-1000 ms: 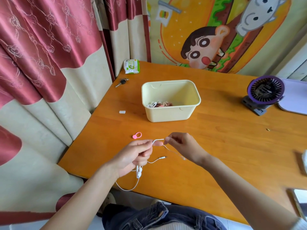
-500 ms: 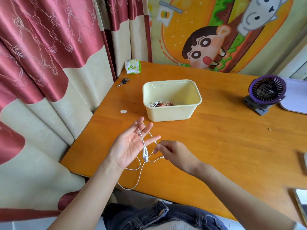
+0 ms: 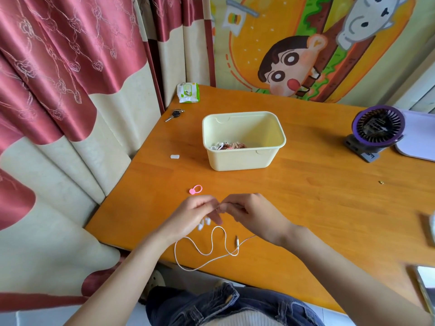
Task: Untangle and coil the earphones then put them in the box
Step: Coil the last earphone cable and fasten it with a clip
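Both grips are narrow: my left hand [image 3: 193,215] and right hand [image 3: 249,212] pinch the white earphones [image 3: 213,243] by the cord, fingertips touching, low over the table [image 3: 306,196] near its front edge. The buds hang under the left palm. The rest of the cord lies in loose loops, w/ one loop past the table edge and the jack plug [image 3: 237,240] beside the right wrist. Risks, imo: pulling the pinch apart too fast could cinch those crossed loops into a knot, and the overhanging loop could drag the slack off the table. The cream box [image 3: 242,158] sits well apart, farther back. Count: 1 earphone set in hand, 2 buds, 1 plug, 1 box (contents too jumbled to count), 1 pink cable tie [image 3: 195,189].
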Demonstrator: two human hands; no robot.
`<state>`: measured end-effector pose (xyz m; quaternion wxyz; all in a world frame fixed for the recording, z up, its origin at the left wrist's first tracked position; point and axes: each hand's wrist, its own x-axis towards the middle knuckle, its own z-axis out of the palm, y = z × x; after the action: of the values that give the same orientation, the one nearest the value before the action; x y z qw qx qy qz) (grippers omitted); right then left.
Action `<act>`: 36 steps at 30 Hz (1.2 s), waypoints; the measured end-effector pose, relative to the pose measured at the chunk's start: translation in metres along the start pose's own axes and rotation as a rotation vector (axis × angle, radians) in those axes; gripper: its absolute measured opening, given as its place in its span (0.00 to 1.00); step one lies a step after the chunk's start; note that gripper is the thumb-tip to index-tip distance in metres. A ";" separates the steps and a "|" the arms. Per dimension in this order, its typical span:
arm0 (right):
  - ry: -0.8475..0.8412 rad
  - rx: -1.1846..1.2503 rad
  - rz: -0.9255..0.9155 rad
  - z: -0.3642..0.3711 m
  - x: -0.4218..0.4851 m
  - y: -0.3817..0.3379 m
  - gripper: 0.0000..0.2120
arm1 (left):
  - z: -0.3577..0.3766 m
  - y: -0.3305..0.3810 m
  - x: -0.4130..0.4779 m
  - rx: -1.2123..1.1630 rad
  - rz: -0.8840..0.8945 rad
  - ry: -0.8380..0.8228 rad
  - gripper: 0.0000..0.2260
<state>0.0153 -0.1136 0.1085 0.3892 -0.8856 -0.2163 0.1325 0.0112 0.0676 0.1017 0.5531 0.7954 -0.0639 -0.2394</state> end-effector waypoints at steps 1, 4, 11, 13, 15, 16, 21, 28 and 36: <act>0.016 0.013 0.009 -0.003 0.002 0.000 0.10 | 0.001 -0.001 0.000 -0.029 -0.009 -0.030 0.14; 0.083 0.092 0.039 -0.009 0.008 0.004 0.07 | 0.004 -0.003 -0.001 -0.284 -0.048 -0.039 0.16; 0.111 0.182 0.083 -0.006 0.010 0.009 0.09 | -0.002 -0.001 0.001 -1.141 -0.084 -0.206 0.08; 0.108 0.204 0.101 -0.003 0.010 0.008 0.11 | -0.006 -0.005 0.003 -1.292 -0.009 -0.294 0.10; 0.101 0.233 0.105 0.001 0.009 0.006 0.11 | -0.009 -0.008 0.007 -1.398 0.068 -0.398 0.12; 0.095 0.243 0.103 0.003 0.008 0.005 0.12 | -0.010 -0.009 0.009 -1.410 0.103 -0.381 0.15; 0.042 0.264 0.105 0.012 0.004 0.001 0.12 | -0.014 0.002 0.015 -1.447 0.095 -0.141 0.14; -0.003 0.196 0.095 0.010 -0.003 0.003 0.13 | -0.009 0.016 0.018 -0.932 0.084 0.367 0.12; -0.141 0.235 0.064 -0.012 -0.003 -0.001 0.13 | 0.003 -0.010 0.003 0.157 0.048 0.115 0.12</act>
<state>0.0170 -0.1222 0.1169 0.4698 -0.8288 -0.1975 0.2311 0.0108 0.0675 0.0909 0.4973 0.8471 -0.0698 -0.1742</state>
